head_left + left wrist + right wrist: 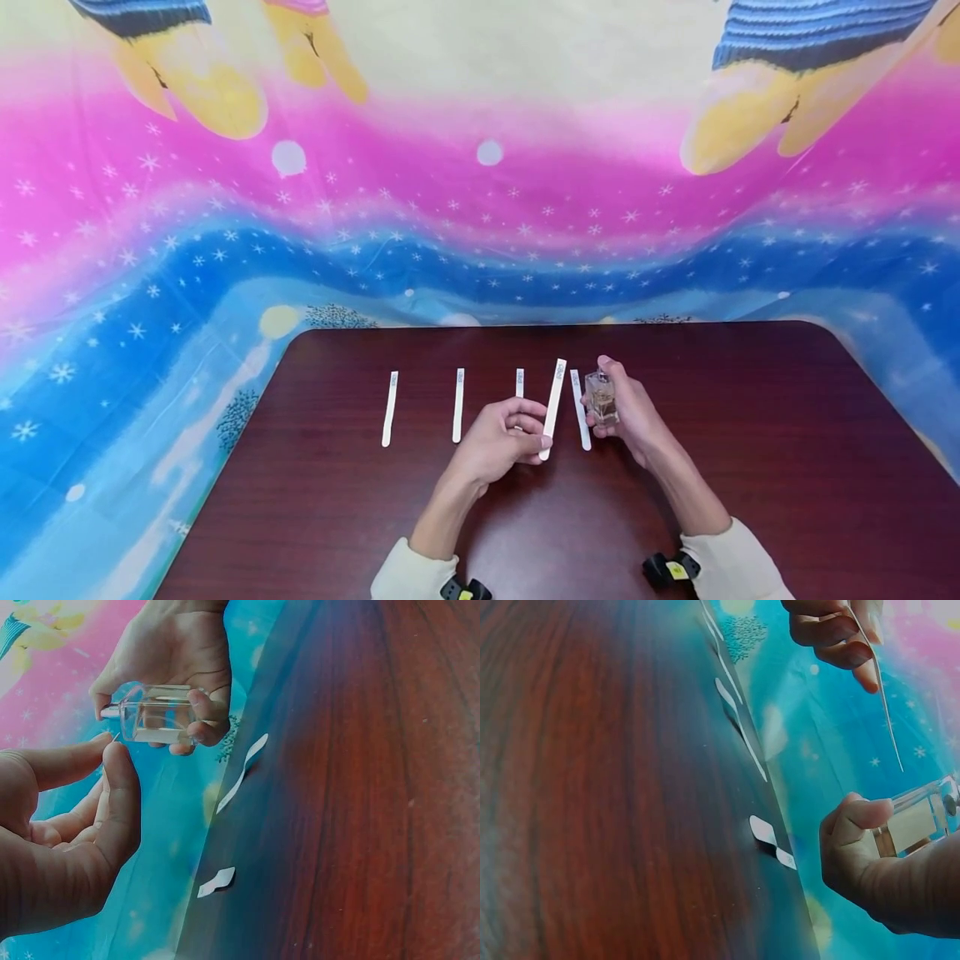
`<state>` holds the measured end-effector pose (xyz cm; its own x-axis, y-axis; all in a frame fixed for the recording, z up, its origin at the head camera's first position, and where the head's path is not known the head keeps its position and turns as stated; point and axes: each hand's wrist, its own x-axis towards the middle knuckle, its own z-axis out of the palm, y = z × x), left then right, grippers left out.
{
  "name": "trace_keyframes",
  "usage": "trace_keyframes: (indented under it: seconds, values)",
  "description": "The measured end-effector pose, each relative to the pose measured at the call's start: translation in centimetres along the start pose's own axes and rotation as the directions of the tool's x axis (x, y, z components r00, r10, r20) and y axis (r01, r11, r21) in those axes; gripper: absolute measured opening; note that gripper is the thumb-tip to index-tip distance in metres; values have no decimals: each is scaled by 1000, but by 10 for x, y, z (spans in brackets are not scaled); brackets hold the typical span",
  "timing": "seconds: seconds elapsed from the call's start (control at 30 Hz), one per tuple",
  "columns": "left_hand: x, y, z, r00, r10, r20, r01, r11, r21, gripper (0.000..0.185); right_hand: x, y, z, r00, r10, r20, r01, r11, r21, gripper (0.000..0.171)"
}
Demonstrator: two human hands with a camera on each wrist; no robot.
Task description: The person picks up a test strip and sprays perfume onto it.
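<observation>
Tabletop strips [389, 408] show overhead; wrist views reveal bottle [159, 714]

A dark wooden table [750, 433] stands against a pink-and-blue snowflake-patterned cloth backdrop [480, 217].

Low in the frame's centre, left hand [501, 435] pinches with curled fingers; right hand [628, 410] beside it, fingers wrapped closed.

R hand [870, 855] round glass bottle [922, 821]
</observation>
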<state>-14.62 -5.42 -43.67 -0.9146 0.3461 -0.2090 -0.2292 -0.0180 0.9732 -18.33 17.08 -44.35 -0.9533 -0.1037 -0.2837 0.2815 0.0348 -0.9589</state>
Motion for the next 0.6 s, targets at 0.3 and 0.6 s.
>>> trace_keyframes:
  seconds: [0.3, 0.6]
  values:
    - [0, -2, 1, 1000, 3, -2, -3, 1000, 15, 38, 1, 3, 4, 998, 15, -62, -15, 1000, 1, 61]
    - [1, -3, 1, 1000, 4, -4, -4, 1000, 14, 39, 3, 3, 5, 995, 25, -98, -24, 1000, 6, 56]
